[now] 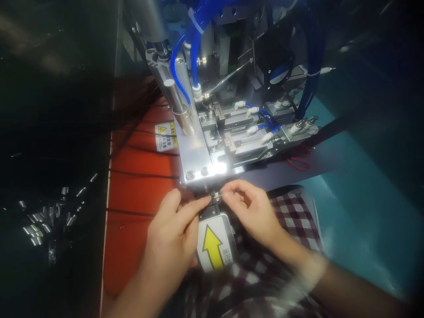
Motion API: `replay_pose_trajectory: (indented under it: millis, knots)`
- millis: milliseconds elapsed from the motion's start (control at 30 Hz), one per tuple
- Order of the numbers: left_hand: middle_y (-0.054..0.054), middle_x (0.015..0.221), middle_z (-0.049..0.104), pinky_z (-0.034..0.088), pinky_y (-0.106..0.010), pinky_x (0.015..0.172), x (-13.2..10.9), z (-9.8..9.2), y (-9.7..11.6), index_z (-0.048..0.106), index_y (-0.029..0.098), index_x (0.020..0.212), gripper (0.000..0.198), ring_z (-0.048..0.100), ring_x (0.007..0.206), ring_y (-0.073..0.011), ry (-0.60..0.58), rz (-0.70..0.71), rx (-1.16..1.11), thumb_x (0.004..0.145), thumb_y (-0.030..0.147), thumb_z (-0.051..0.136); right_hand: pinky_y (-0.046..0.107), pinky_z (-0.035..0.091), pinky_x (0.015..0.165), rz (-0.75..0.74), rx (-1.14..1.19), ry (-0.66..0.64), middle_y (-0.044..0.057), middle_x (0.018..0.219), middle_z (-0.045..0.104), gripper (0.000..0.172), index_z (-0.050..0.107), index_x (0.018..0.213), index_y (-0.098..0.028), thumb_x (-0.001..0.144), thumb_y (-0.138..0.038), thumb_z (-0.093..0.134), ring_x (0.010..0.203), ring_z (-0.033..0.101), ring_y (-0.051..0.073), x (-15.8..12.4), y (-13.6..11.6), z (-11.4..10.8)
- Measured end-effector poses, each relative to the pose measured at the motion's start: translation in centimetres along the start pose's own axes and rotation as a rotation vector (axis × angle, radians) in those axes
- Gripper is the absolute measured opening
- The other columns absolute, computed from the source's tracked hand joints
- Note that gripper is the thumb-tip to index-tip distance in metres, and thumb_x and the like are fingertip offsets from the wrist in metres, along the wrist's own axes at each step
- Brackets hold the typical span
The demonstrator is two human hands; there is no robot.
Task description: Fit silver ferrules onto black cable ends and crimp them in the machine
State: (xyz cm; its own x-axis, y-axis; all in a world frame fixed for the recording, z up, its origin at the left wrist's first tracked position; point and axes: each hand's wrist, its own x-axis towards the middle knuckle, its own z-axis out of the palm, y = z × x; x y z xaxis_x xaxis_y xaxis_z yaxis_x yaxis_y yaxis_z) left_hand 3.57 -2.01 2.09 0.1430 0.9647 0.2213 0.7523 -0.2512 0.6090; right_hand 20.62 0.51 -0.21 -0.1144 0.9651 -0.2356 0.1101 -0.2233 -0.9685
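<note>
Both hands meet at the front edge of the machine (195, 154). My right hand (256, 212) is closed in a pinch, thumb against index finger, at one end of a small thin metallic piece (217, 197). Opposite it, my left hand (175, 225) has its index fingertip at the other end, with the other fingers curled; what it grips, if anything, is hidden. The piece lies over a narrow dark fixture (208, 213) just below the machine's bright front plate. Its exact kind is too small to tell.
Under the hands is a white plate with a yellow arrow (212, 247). Several black cables (142, 174) cross the orange surface (132, 247) at left. Small shiny metal pieces (46, 221) lie on the dark area farther left. Blue air tubes (195, 57) rise above the machine.
</note>
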Motion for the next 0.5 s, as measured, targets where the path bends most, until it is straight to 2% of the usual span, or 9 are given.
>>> replay_pose_trajectory:
  millis: [133,500]
  knots:
    - [-0.005,0.089,0.057,0.052,-0.023,0.065,0.04,0.03,-0.05,0.072,0.017,0.100,0.030,0.061,0.082,-0.0152,-0.006,0.012,0.007,0.088,0.008,0.046,0.026,0.042,0.053,-0.024,-0.036,0.019,0.001,0.069,0.059,0.010,0.062,0.078,-0.018,0.083,-0.026,0.059,0.059,0.052,0.014,0.32,0.00,0.06]
    - [-0.005,0.087,0.056,0.050,-0.021,0.063,0.00,-0.08,0.02,0.072,0.014,0.100,0.030,0.058,0.080,-0.0138,0.000,0.027,0.004,0.087,0.005,0.047,0.025,0.038,0.051,-0.036,-0.063,0.023,-0.001,0.065,0.054,0.009,0.061,0.076,-0.018,0.082,-0.024,0.059,0.055,0.047,0.012,0.41,-0.07,0.08]
